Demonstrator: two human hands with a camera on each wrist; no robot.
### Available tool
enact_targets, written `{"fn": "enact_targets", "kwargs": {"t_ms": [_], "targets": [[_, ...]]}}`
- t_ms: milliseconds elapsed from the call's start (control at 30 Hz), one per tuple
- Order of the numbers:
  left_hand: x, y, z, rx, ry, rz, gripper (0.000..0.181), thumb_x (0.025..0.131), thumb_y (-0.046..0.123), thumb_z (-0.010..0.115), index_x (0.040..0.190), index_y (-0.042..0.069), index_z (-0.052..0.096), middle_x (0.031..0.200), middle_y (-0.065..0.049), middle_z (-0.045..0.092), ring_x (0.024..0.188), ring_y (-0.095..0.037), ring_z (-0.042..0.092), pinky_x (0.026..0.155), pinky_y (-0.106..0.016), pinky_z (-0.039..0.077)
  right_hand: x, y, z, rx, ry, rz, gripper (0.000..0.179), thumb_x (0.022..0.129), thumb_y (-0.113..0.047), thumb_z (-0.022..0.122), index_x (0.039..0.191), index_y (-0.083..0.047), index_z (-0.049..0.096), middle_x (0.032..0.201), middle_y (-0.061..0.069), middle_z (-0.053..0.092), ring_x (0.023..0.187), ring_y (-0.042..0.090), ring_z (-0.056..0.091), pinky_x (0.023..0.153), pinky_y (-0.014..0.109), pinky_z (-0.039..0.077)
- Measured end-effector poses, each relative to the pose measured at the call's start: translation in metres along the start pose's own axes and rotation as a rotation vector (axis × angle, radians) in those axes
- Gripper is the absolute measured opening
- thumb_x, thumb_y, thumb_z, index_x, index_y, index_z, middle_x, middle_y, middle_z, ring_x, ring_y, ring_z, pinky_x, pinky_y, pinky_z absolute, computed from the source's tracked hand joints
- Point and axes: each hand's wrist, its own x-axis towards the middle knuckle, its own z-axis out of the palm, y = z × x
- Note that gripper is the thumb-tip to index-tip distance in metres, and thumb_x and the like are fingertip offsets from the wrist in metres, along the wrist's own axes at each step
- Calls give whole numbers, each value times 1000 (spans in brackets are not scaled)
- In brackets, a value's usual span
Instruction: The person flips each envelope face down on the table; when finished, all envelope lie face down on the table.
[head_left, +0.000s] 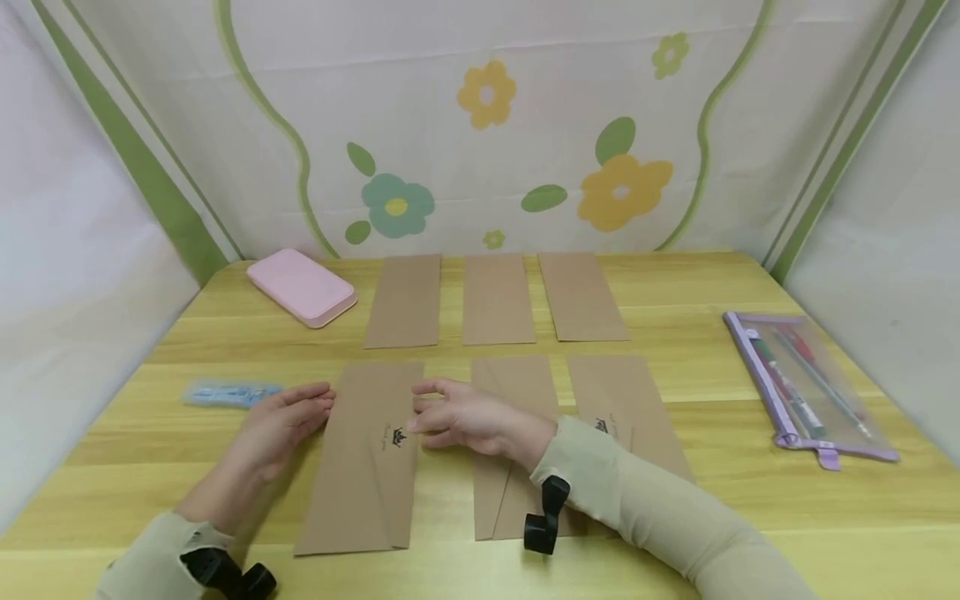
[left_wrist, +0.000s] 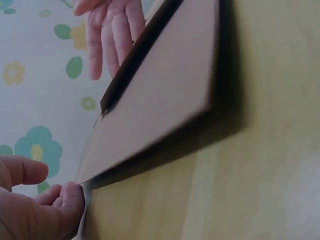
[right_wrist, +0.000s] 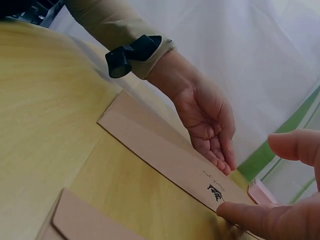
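A brown paper envelope (head_left: 356, 492) with a small black crown print lies front left on the table, between the two hands. Beside its left edge is my left hand (head_left: 281, 425), fingertips at the edge and nothing gripped. At the right edge my right hand (head_left: 468, 421) has its fingers slightly bent. In the right wrist view, a fingertip of the right hand (right_wrist: 280, 217) touches the envelope (right_wrist: 160, 145) near the crown, the thumb well apart. The left wrist view shows the left hand (left_wrist: 40, 210) by a corner of the envelope (left_wrist: 165, 90).
Two more envelopes, one in the middle (head_left: 513, 392) and one at right (head_left: 618, 383), lie partly under the right arm. Three envelopes (head_left: 405, 300) form a back row. Around them are a pink case (head_left: 300, 283), a blue packaged item (head_left: 228, 393) and a clear pen pouch (head_left: 817, 383).
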Motion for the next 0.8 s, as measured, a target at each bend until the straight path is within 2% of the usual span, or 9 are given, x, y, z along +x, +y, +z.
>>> {"fn": "enact_targets", "kwargs": {"t_ms": [133,233,367,467,600,667,800], "targets": [[0,-1,-7,-5,22,1,57,94,6,49,137,-19,21,98,14,62,94,5,57,82,-13,48,6,-2,10,11,9,6,62,84,3,58,138,4,28,147,28,20,129,35,37,100,45,40],[1,0,-15,-32,40,15,54,93,5,52,136,-16,28,97,14,64,93,3,58,80,-13,49,13,-1,17,21,29,-2,59,83,4,58,135,5,30,147,29,20,129,35,37,101,45,40],[2,2,-27,-107,38,72,31,91,3,55,121,1,52,97,12,66,93,1,60,79,-13,49,24,1,25,40,56,-14,57,83,4,58,133,4,32,145,28,23,127,35,40,100,45,40],[2,6,-34,-125,26,112,22,90,1,55,112,6,54,98,10,65,94,1,59,80,-13,49,32,1,30,45,71,-22,56,82,3,59,132,2,33,143,25,27,124,33,43,100,45,41],[5,14,-35,-122,55,135,22,89,0,57,110,5,56,95,9,65,91,1,60,78,-13,49,41,1,34,37,88,-37,54,82,1,60,130,1,35,139,22,30,119,30,47,100,44,41],[7,18,-34,-153,70,146,19,88,-2,57,103,10,61,92,9,66,88,1,60,76,-12,49,44,1,36,47,90,-40,53,82,2,60,129,1,36,137,21,32,118,30,48,100,44,41],[5,25,-32,-206,70,181,26,88,-6,54,93,17,66,90,7,66,84,-1,62,73,-13,50,47,1,40,61,80,-35,52,82,2,60,128,1,36,136,18,33,120,30,45,100,45,40]]}}
